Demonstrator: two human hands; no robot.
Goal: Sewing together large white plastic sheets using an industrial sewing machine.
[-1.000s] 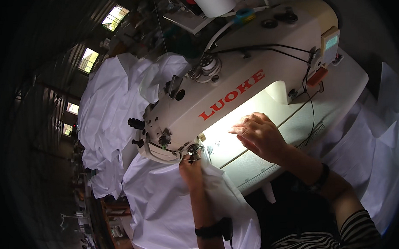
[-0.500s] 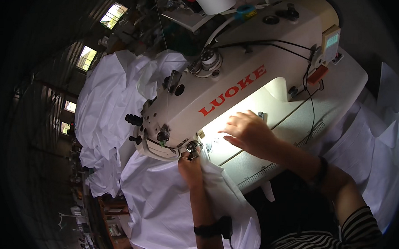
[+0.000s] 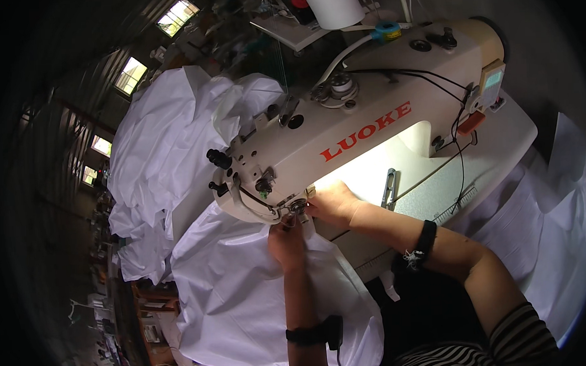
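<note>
A white sewing machine (image 3: 368,116) with red lettering stands across the middle, its lamp lighting the bed. My left hand (image 3: 287,244) is at the needle end, just in front of the presser foot, fingers closed in a pinch; what lies between them is too small to make out. From the right, my right hand (image 3: 336,204) reaches under the machine arm to the same spot. Its fingers are drawn together, the tips partly hidden by the machine head. White cloth (image 3: 245,294) hangs beneath my left hand and forearm.
Grey-blue thread snips (image 3: 390,188) lie on the machine bed right of my right hand. A large heap of white cloth (image 3: 169,142) rises behind the needle end. More white cloth (image 3: 533,220) hangs at the right. A white thread cone (image 3: 334,7) stands at the back.
My right hand has moved left from above the bed to the needle area, its spread fingers now drawn together. The snips are uncovered. My left hand stays by the needle.
</note>
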